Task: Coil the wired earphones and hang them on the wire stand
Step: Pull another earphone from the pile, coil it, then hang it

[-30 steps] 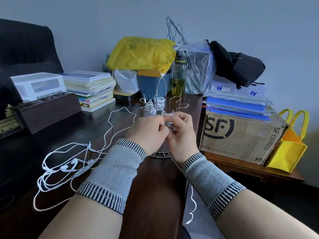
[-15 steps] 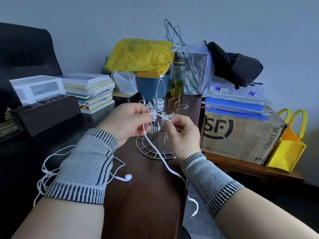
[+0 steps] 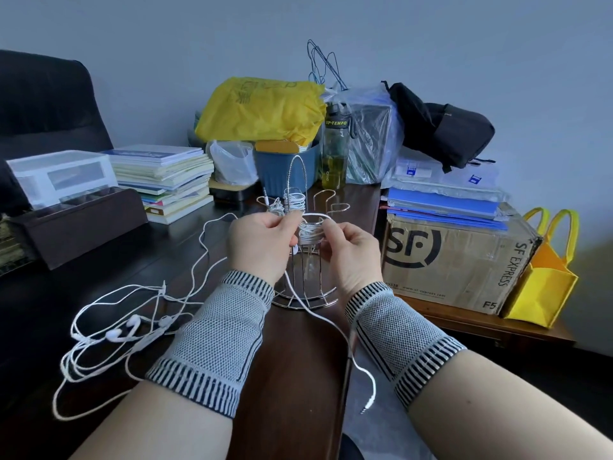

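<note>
A chrome wire stand (image 3: 306, 298) rises from the dark desk, with coiled white earphones (image 3: 294, 201) hanging on its upper hooks. In front of it my left hand (image 3: 263, 242) and my right hand (image 3: 353, 250) pinch a white earphone coil (image 3: 310, 232) between them. A loop of its cable arcs above my fingers. The loose cable end trails down past the desk edge to its jack plug (image 3: 365, 409). Another tangle of white earphones (image 3: 122, 333) lies on the desk at the left.
A book stack (image 3: 166, 180), a white drawer box (image 3: 63, 175) and a brown organiser (image 3: 79, 224) stand at the left. A yellow bag, blue tub (image 3: 287, 167) and bottle (image 3: 335, 151) stand behind the stand. An SF carton (image 3: 457, 260) and a yellow tote (image 3: 544, 280) sit right.
My left hand has swung from the left back to the coil beside my right hand, laying another turn of cable. The loose tail has shortened and the camera has tilted slightly.
</note>
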{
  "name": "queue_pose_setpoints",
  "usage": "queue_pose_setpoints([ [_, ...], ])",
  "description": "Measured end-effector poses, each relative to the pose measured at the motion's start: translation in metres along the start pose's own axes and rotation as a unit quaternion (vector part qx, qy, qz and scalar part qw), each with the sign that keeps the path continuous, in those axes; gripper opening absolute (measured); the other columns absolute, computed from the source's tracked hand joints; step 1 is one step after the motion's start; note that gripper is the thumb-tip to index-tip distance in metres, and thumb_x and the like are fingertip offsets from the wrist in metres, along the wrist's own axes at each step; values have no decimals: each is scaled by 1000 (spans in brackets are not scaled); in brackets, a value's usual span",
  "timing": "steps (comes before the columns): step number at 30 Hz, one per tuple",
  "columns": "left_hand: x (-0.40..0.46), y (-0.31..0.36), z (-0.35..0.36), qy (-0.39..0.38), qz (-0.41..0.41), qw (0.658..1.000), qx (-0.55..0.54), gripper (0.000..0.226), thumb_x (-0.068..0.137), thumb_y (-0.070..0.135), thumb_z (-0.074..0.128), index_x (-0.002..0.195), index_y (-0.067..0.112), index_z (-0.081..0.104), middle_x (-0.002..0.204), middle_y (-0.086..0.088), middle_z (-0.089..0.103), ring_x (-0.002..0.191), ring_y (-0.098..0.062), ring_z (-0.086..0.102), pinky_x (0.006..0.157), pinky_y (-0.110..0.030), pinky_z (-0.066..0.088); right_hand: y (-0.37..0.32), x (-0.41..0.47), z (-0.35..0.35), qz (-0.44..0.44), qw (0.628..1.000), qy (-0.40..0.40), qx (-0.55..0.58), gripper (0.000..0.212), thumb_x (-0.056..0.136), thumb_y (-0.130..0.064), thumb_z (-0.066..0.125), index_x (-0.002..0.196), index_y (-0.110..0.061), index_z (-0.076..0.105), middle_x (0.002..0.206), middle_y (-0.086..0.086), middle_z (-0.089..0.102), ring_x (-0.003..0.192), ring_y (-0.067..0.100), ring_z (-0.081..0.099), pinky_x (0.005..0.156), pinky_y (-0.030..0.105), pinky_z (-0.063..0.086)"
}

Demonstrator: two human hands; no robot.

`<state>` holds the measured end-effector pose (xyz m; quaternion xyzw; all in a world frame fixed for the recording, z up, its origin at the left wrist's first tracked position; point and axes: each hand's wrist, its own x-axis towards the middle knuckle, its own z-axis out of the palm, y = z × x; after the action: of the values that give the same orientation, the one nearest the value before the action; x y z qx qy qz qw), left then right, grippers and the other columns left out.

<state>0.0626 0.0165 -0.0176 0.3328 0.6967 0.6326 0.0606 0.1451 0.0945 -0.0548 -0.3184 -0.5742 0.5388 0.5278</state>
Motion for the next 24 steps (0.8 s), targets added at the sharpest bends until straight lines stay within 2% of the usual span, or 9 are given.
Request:
queue_pose_setpoints([
  [4, 3, -8, 1, 18, 2, 998, 56, 46, 83, 42, 67, 47, 14, 65, 51, -6, 65, 53, -26, 63, 65, -45, 59, -8, 1, 4, 23, 999, 22, -32, 33, 84, -31, 64, 55, -15, 61, 58, 4, 57, 59, 18, 51, 66, 44, 51],
  [6, 4, -11, 2, 18, -4, 998, 66, 48, 84, 44, 65, 45, 16, 64, 50, -1, 66, 57, -25, 67, 67, -45, 59, -12, 1, 5, 28, 998, 27, -46, 34, 86, -28, 62, 61, -5, 63, 59, 6, 56, 57, 18, 50, 60, 37, 47],
  [9, 4, -12, 3, 11, -34, 999, 35, 44, 87, 40, 63, 48, 20, 65, 50, 4, 66, 58, -20, 67, 68, -38, 59, -15, 2, 6, 27, 996, 26, -75, 36, 85, -28, 61, 70, 4, 64, 57, 5, 57, 56, 19, 51, 61, 38, 49],
  [12, 0, -12, 5, 2, -43, 999, 29, 42, 90, 33, 60, 51, 19, 65, 48, 0, 65, 43, -6, 56, 53, -25, 47, -18, 3, 7, 29, 994, 30, -106, 34, 83, -29, 61, 66, 0, 65, 56, 4, 59, 57, 21, 55, 66, 43, 54],
  [14, -4, -11, 5, -9, -41, 999, 33, 41, 90, 26, 57, 50, 17, 65, 51, -1, 65, 41, -3, 56, 54, -24, 44, -18, 3, 7, 32, 993, 31, -106, 33, 81, -30, 62, 58, -5, 63, 57, 6, 61, 59, 25, 59, 70, 48, 56],
  [17, -4, -13, 5, -20, -37, 999, 28, 43, 86, 16, 53, 44, 16, 60, 59, -7, 70, 62, -24, 70, 64, -36, 56, -15, 2, 7, 41, 994, 44, -92, 26, 73, -32, 65, 55, -16, 57, 61, 8, 66, 67, 33, 66, 72, 52, 57],
  [20, -6, -15, 4, -38, -15, 998, 56, 35, 78, 27, 50, 60, 4, 69, 71, -18, 71, 74, -35, 69, 70, -48, 58, -9, 2, 7, 34, 995, 59, -68, 14, 63, -33, 64, 64, -20, 58, 71, 7, 70, 74, 32, 68, 75, 52, 56],
  [22, -7, -18, 3, -40, 14, 997, 62, 47, 69, 36, 45, 70, -5, 69, 76, -25, 69, 79, -39, 68, 72, -52, 55, -5, -2, 6, -1, 996, 51, -78, 4, 71, -24, 63, 70, -23, 59, 75, 5, 69, 75, 26, 68, 77, 49, 57],
  [24, -8, -22, 3, -44, 42, 995, 79, 47, 70, 36, 47, 73, -4, 70, 74, -24, 68, 78, -39, 66, 70, -49, 54, -2, -7, 2, -49, 993, 42, -99, 17, 82, -10, 61, 75, -25, 61, 75, -3, 67, 72, 14, 65, 78, 38, 57],
])
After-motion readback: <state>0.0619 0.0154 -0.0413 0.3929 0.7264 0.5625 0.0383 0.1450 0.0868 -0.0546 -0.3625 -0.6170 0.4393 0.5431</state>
